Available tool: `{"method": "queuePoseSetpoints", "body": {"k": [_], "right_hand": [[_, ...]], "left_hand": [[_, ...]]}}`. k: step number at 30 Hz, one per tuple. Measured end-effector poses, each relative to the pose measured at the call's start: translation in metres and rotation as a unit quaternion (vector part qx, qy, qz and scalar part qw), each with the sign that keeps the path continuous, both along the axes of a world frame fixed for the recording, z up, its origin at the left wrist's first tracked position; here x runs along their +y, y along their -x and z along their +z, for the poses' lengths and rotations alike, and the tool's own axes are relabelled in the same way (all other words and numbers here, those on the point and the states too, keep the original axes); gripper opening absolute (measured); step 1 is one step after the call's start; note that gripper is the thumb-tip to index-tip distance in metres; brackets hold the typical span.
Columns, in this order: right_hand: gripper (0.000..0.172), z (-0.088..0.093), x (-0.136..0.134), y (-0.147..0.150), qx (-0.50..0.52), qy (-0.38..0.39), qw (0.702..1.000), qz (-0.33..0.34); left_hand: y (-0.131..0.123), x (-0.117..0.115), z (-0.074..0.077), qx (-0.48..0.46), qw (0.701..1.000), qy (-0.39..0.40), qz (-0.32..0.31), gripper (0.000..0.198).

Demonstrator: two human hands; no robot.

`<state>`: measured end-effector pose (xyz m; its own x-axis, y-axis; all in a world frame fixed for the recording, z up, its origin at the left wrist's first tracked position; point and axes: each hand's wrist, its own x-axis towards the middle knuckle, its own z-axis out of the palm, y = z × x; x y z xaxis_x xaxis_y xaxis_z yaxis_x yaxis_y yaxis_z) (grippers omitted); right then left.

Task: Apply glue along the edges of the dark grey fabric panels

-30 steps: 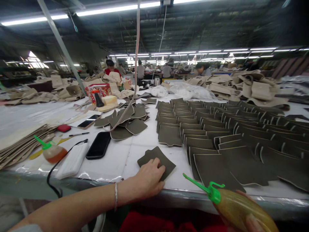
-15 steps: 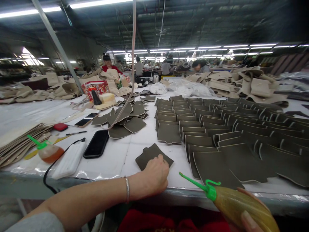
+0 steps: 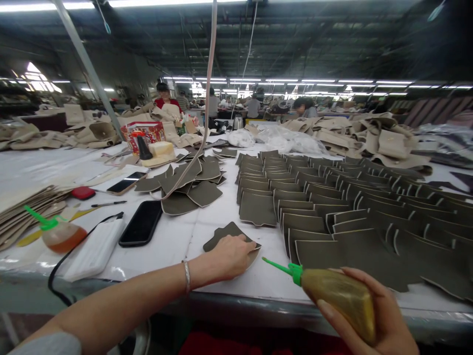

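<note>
A: What fills most of the frame in front of you?
B: Your white-covered table (image 3: 185, 241), running right across the middle. At the right of the frame you have rows of overlapping dark pieces (image 3: 325, 197) with pale edges. Beyond them, at the upper right, sits a heap of beige pieces (image 3: 393, 143). Near the center, left of the rows, lies a loose pile of dark pieces (image 3: 205, 193).
A: And your right hand (image 3: 388, 315)?
B: At the lower right, wrapped around a squeeze bottle (image 3: 338, 298). You hold it tilted onto its side, its green nozzle (image 3: 284, 267) pointing left.
A: What about your left hand (image 3: 229, 256)?
B: Lower center, over the right part of a single dark piece (image 3: 221, 234) that lies on the table near the front edge. Your fingers touch its right corner; I cannot tell whether they pinch it or only press. The nozzle tip is just beside that corner, apart from it.
A: Anything smaller near you?
B: At the left of the frame, a small bottle (image 3: 64, 238) of amber liquid; right of it, a black phone (image 3: 141, 223); between those 2 and slightly higher, a pen (image 3: 109, 203).
</note>
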<state>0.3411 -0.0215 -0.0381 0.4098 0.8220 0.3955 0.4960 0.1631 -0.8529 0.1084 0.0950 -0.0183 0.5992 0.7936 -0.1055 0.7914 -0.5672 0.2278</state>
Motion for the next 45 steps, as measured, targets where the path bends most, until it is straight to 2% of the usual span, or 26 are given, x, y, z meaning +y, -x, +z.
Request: {"method": "queuePoseSetpoints", "body": {"k": [5, 9, 15, 19, 25, 32, 37, 42, 45], "right_hand": [[0.051, 0.003, 0.024, 0.011, -0.088, 0.006, 0.995, 0.045], [0.046, -0.001, 0.039, 0.008, -0.199, -0.023, 0.976, 0.085], [0.043, -0.004, 0.044, 0.004, -0.245, -0.043, 0.963, 0.103], [0.041, -0.005, 0.043, 0.002, -0.232, -0.025, 0.965, 0.120], [0.040, -0.006, 0.046, 0.001, -0.214, -0.022, 0.971, 0.106], [0.035, -0.001, 0.039, 0.009, -0.130, 0.026, 0.987, 0.093], [0.037, -0.010, 0.040, 0.003, -0.142, 0.007, 0.986, 0.085], [0.038, -0.014, 0.040, 0.001, -0.135, 0.018, 0.984, 0.116], [0.040, -0.013, 0.040, 0.002, -0.124, 0.022, 0.989, 0.078]], "left_hand": [[0.005, 0.004, 0.000, -0.006, 1.000, -0.004, -0.021, 0.046], [0.009, 0.006, -0.002, -0.003, 1.000, -0.003, -0.020, 0.046], [0.009, 0.006, -0.005, -0.002, 1.000, 0.002, -0.016, 0.045], [0.007, 0.006, -0.007, 0.001, 1.000, 0.003, -0.016, 0.042], [0.007, 0.005, -0.012, -0.006, 1.000, -0.007, -0.016, 0.041], [0.007, 0.001, -0.012, -0.002, 1.000, -0.001, -0.012, 0.044], [0.007, 0.002, -0.008, 0.005, 1.000, 0.011, -0.014, 0.045], [0.009, 0.003, -0.006, 0.009, 1.000, 0.013, -0.020, 0.046], [0.011, 0.003, -0.007, 0.008, 1.000, 0.017, -0.023, 0.046]]}}
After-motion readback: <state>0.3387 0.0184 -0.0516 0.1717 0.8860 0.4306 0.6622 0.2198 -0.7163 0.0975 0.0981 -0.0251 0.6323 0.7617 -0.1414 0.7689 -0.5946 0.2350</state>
